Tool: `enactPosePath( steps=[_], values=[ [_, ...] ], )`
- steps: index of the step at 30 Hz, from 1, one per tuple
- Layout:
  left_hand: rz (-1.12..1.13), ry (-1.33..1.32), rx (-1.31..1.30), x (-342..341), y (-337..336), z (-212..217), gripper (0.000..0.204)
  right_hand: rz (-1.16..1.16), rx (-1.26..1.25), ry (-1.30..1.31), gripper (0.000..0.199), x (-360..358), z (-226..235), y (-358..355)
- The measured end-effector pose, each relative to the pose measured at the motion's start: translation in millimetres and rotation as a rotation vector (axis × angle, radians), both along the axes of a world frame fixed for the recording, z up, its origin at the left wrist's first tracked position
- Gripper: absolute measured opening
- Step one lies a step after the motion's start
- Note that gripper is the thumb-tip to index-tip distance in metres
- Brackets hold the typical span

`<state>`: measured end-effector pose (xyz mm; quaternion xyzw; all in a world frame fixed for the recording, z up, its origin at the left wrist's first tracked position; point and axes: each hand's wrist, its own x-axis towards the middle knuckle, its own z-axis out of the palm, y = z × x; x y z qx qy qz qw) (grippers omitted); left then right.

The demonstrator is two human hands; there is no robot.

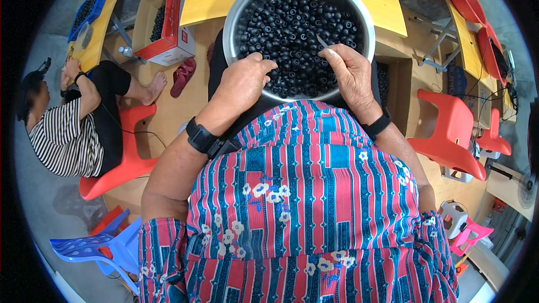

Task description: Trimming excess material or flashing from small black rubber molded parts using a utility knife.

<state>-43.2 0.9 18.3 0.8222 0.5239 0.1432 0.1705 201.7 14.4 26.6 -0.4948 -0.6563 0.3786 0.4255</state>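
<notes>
A wide steel basin (229, 36) rests at my lap against the table edge, filled with many small black round pieces (297, 39) that have holes in their ends. Over its left side my left hand (245, 81) is closed, fingertips pinched together just above the pieces. Whatever lies between those fingertips is too small or hidden to make out. My right hand (351, 73) is at the basin's right side, thumb and fingers pinching a thin pointed metal blade (321, 41) that points up and left. A gap separates the two hands.
A yellow table (208, 0) stands ahead. Left of it are a red-and-white carton (168, 33) with black pieces, and a seated person (73, 118) on a red chair. A cardboard box (400, 78) sits right of my lap, near a red stool (443, 129).
</notes>
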Motion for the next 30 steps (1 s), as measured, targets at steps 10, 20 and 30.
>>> enactPosePath(
  steps=[10,20,30],
  values=[
    [0.061,0.072,-0.014,4.8,0.8,-3.6,0.021,0.026,-0.02,0.007,0.025,-1.0,-1.3,-0.2],
    [0.074,0.1,0.008,6.6,-0.4,-3.3,0.017,0.028,-0.005,-0.034,0.027,-0.9,0.2,-0.9],
    [0.094,-1.009,-0.679,16.3,-3.2,-4.7,0.025,0.181,-0.022,0.119,0.03,-5.2,-0.2,-7.7]
  ],
)
